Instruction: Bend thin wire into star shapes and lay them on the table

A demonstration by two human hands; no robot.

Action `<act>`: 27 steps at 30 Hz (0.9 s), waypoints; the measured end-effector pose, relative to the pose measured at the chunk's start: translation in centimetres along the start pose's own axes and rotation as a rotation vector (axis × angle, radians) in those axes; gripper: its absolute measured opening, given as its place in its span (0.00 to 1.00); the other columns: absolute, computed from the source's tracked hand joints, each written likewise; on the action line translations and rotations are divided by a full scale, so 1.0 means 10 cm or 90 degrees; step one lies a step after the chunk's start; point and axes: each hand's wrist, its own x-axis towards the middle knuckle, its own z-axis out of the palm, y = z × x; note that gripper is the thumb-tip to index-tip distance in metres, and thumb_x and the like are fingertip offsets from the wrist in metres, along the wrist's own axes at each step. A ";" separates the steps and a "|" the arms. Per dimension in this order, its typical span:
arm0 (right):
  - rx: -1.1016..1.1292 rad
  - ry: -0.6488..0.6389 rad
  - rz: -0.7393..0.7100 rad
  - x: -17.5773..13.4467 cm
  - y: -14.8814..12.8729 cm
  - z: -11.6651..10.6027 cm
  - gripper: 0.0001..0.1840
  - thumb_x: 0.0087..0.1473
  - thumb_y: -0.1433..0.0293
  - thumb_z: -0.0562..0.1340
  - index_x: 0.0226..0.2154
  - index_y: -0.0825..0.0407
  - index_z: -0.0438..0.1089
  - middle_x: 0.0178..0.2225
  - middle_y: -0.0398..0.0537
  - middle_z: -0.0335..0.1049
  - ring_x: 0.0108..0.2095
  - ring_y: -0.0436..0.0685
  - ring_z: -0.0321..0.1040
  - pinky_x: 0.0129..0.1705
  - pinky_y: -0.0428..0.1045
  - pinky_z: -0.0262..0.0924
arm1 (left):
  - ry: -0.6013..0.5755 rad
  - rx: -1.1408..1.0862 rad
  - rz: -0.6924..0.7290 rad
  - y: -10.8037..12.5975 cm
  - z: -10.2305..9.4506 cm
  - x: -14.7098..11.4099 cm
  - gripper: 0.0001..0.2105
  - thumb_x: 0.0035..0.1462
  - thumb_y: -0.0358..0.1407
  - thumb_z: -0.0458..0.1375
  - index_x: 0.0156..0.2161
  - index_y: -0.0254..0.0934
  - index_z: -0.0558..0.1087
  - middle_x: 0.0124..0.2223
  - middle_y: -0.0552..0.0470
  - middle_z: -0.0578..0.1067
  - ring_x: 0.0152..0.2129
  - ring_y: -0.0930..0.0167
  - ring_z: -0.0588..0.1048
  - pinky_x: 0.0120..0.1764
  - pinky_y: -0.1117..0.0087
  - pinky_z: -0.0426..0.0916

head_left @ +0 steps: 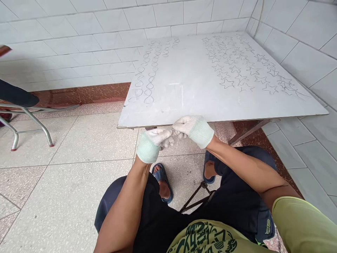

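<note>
Both my hands wear white knitted gloves with pale green cuffs. They meet just below the near edge of the white tabletop (195, 105). My left hand (155, 141) is closed, its thumb and fingers pinched. My right hand (193, 129) is also closed, its fingertips nearly touching the left ones. A thin wire (178, 139) shows faintly between the fingertips; its shape is mostly hidden by the gloves. On the table's right side lie several star-shaped wire pieces (226, 83). Several figure-eight wire loops (149, 92) lie in columns along the left side.
A white tiled wall (110, 38) runs behind the table, and another tiled wall (310, 59) closes the right side. A wooden table leg (247, 131) stands under the tabletop. Far left, another person's leg (15, 94) rests by a metal-framed stool (34, 121).
</note>
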 end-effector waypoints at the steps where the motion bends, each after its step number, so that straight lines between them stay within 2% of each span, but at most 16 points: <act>1: 0.007 0.004 0.003 0.01 0.02 0.01 0.11 0.59 0.69 0.66 0.25 0.53 0.75 0.20 0.40 0.72 0.21 0.46 0.66 0.24 0.42 0.59 | 0.004 -0.022 0.005 -0.01 0.01 0.01 0.23 0.45 0.54 0.73 0.21 0.36 0.76 0.21 0.48 0.76 0.15 0.72 0.69 0.19 0.70 0.62; 4: 0.004 -0.009 0.013 0.05 0.06 0.01 0.13 0.60 0.67 0.67 0.24 0.53 0.74 0.19 0.38 0.70 0.21 0.46 0.66 0.23 0.42 0.58 | -0.004 -0.044 0.008 -0.05 0.02 0.04 0.25 0.47 0.56 0.72 0.20 0.36 0.75 0.21 0.48 0.76 0.15 0.72 0.70 0.20 0.69 0.64; 7: 0.002 -0.020 0.018 0.08 0.06 0.00 0.14 0.60 0.67 0.68 0.24 0.53 0.73 0.21 0.40 0.74 0.22 0.47 0.69 0.25 0.43 0.61 | -0.015 -0.019 -0.001 -0.08 -0.02 0.07 0.23 0.48 0.55 0.72 0.22 0.35 0.76 0.21 0.48 0.76 0.14 0.73 0.69 0.19 0.70 0.64; 13: 0.025 -0.007 0.055 0.07 -0.02 -0.01 0.17 0.69 0.64 0.60 0.29 0.53 0.75 0.29 0.47 0.79 0.26 0.51 0.75 0.27 0.46 0.68 | 0.002 -0.019 0.039 -0.08 -0.09 0.08 0.20 0.51 0.51 0.71 0.24 0.36 0.77 0.23 0.48 0.77 0.16 0.71 0.71 0.19 0.70 0.64; 18: -0.136 -0.089 -0.008 0.06 -0.04 -0.05 0.09 0.60 0.69 0.66 0.29 0.53 0.79 0.27 0.42 0.79 0.28 0.49 0.73 0.31 0.44 0.66 | 0.032 -0.018 0.073 -0.06 -0.10 0.06 0.18 0.54 0.50 0.68 0.26 0.35 0.78 0.25 0.46 0.79 0.17 0.70 0.73 0.19 0.69 0.66; 20: -0.174 -0.094 -0.037 0.06 -0.02 -0.05 0.08 0.58 0.70 0.66 0.28 0.52 0.80 0.26 0.41 0.78 0.28 0.49 0.73 0.32 0.43 0.64 | 0.051 -0.002 0.085 -0.06 -0.11 0.06 0.18 0.54 0.49 0.68 0.26 0.35 0.79 0.25 0.46 0.79 0.17 0.70 0.73 0.20 0.69 0.67; 27: -0.151 -0.074 -0.023 0.03 0.04 0.01 0.12 0.57 0.72 0.65 0.23 0.52 0.77 0.24 0.42 0.77 0.27 0.49 0.72 0.31 0.44 0.64 | 0.055 0.065 0.083 -0.04 -0.15 0.03 0.19 0.56 0.52 0.66 0.26 0.37 0.78 0.22 0.48 0.77 0.18 0.68 0.74 0.22 0.68 0.69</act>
